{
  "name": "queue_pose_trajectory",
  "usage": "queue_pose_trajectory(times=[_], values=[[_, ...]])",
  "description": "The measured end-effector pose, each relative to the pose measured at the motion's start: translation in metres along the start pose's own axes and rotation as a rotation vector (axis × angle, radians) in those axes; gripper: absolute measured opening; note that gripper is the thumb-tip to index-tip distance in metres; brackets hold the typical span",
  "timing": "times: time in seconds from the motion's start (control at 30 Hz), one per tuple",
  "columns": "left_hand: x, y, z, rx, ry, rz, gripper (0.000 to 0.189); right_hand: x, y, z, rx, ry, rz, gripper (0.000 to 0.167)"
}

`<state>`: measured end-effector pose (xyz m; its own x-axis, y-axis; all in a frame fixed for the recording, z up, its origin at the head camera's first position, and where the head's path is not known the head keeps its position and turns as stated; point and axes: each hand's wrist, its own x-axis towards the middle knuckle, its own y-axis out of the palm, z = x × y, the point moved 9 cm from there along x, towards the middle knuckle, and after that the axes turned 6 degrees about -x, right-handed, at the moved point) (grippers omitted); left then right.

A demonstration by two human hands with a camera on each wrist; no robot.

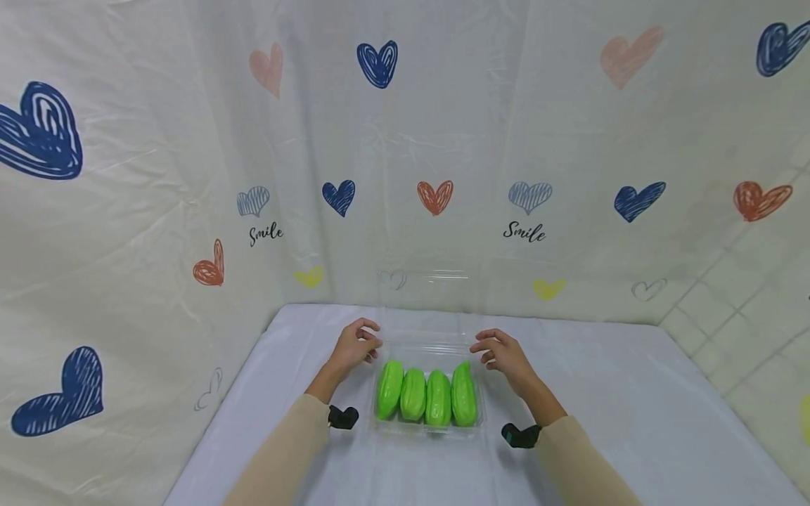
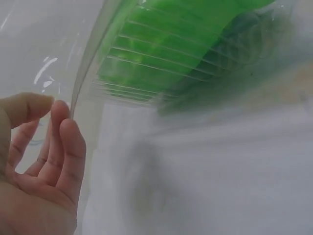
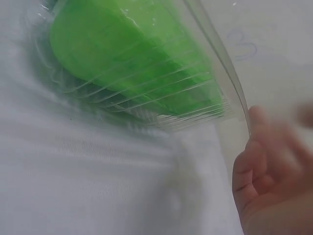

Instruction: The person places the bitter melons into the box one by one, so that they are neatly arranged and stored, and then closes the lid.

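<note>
On the white-covered table stands a clear plastic clamshell box (image 1: pixel 430 430), its transparent lid (image 1: pixel 430 295) raised at the back. Several plump, long, bright green pieces (image 1: pixel 438 398) lie side by side in it; their exact kind is unclear. My left hand (image 1: pixel 358 344) is by the box's far left corner, thumb and fingertips close to the clear rim (image 2: pixel 83 73) in the left wrist view. At the far right corner is my right hand (image 1: pixel 503 353), fingers loosely bent. In the right wrist view its fingertips meet the rim (image 3: pixel 230 63), and some fingers are blurred.
A white cloth (image 1: pixel 601 407) covers the table. Behind it hangs a pale curtain (image 1: pixel 468 126) printed with hearts and the word Smile. Each wrist carries a small black camera, one on the left (image 1: pixel 344 418) and another on the right (image 1: pixel 520 436).
</note>
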<state>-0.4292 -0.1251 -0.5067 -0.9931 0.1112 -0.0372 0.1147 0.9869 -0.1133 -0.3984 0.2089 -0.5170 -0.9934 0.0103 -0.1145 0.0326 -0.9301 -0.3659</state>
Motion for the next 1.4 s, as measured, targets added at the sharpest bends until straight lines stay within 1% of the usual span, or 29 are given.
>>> queue_pose_trajectory(times=[0.07,0.13,0.23,0.37,0.5,0.6,0.7,0.8,0.93,1.0,1.17,1.27,1.4], values=[[0.002,-0.002,0.000,-0.026,-0.013,0.006,0.026,-0.001,0.000,0.000,0.023,-0.005,0.012,0.039],[0.003,-0.003,-0.002,-0.053,-0.031,0.020,0.030,-0.002,0.000,0.002,0.038,-0.014,0.029,0.041],[0.005,-0.005,0.000,-0.106,-0.053,0.042,0.046,-0.003,0.000,0.003,0.055,-0.019,0.046,0.049],[0.003,-0.006,0.001,-0.162,-0.086,0.055,0.067,-0.005,0.000,0.005,0.056,-0.019,0.046,0.064],[0.002,-0.007,0.004,-0.183,-0.103,0.054,0.080,-0.007,0.000,0.006,0.043,-0.015,0.041,0.072],[0.001,-0.007,0.004,-0.187,-0.115,0.046,0.086,-0.007,0.000,0.006,0.032,-0.006,0.038,0.073],[-0.001,-0.008,0.005,-0.182,-0.130,0.034,0.088,-0.006,0.001,0.006,0.027,0.001,0.046,0.072],[-0.002,-0.008,0.005,-0.168,-0.146,0.024,0.085,-0.006,0.001,0.006,0.032,0.010,0.064,0.070],[-0.003,-0.008,0.006,-0.151,-0.162,0.028,0.076,-0.008,0.003,0.006,0.053,0.014,0.104,0.070],[-0.003,-0.008,0.006,-0.148,-0.164,0.041,0.070,-0.010,0.003,0.005,0.081,0.021,0.114,0.066],[-0.004,-0.007,0.006,-0.133,-0.152,0.071,0.051,-0.015,0.001,0.003,0.147,0.029,0.127,0.048],[-0.007,-0.009,0.008,-0.116,-0.146,0.055,0.041,-0.018,0.000,0.002,0.149,0.025,0.140,0.046],[-0.012,-0.011,0.011,-0.099,-0.127,0.021,0.034,-0.022,-0.001,0.001,0.144,0.019,0.135,0.047]])
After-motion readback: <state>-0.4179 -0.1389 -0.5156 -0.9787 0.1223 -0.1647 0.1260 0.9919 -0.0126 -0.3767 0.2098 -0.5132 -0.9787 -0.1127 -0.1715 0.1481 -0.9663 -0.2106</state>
